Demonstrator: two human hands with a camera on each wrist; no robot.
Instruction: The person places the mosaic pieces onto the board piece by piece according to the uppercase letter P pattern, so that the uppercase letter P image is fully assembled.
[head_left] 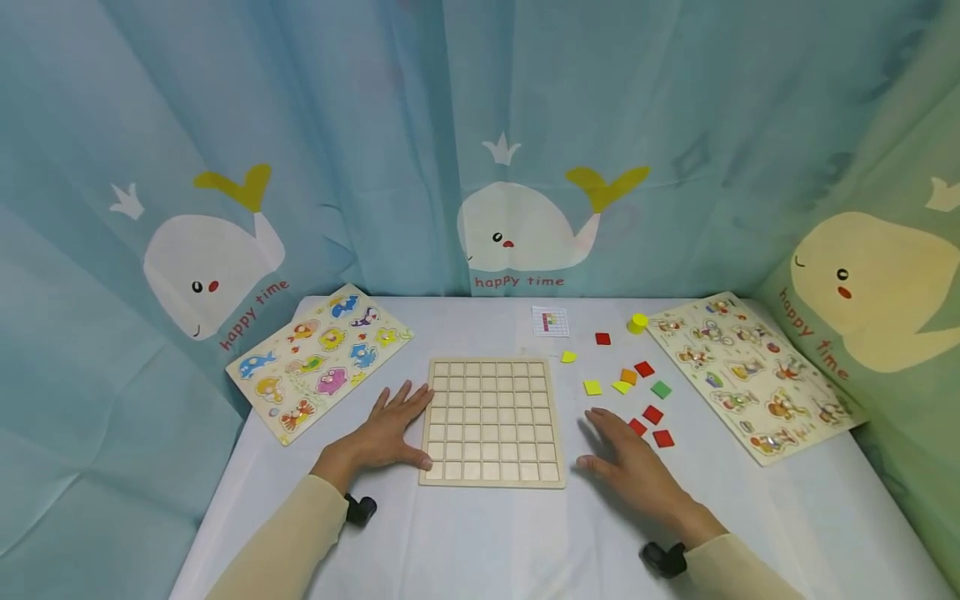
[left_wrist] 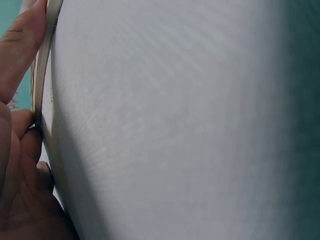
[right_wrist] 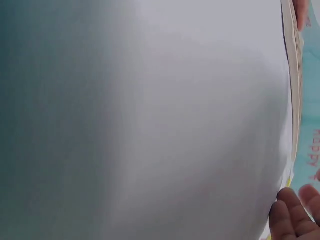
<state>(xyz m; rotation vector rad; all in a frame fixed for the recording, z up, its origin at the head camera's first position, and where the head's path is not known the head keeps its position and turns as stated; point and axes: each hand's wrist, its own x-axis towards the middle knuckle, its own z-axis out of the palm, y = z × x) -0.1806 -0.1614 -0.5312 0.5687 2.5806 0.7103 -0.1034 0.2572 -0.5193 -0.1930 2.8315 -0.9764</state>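
Note:
A square wooden grid board [head_left: 491, 482] lies flat in the middle of the table, its cells bare. My left hand [head_left: 387, 432] rests at the board's left side, fingers spread, with the thumb on the lower left corner and fingertips at the left edge. In the left wrist view, that thumb [left_wrist: 22, 42] lies against the board's edge. To the right of the board, my right hand [head_left: 630, 462] holds nothing, thumb and fingers apart. Beyond its fingertips are scattered small tiles: red squares [head_left: 663, 438], yellow pieces [head_left: 592, 387], an orange square [head_left: 628, 377] and a green square [head_left: 661, 389].
A small card with a coloured grid pattern [head_left: 551, 322] lies behind the board. Near the back right stands a yellow cylinder [head_left: 637, 323]. Picture puzzle boards lie at the left [head_left: 318, 362] and right [head_left: 757, 375]. A whale-print curtain [head_left: 405, 167] hangs around the table.

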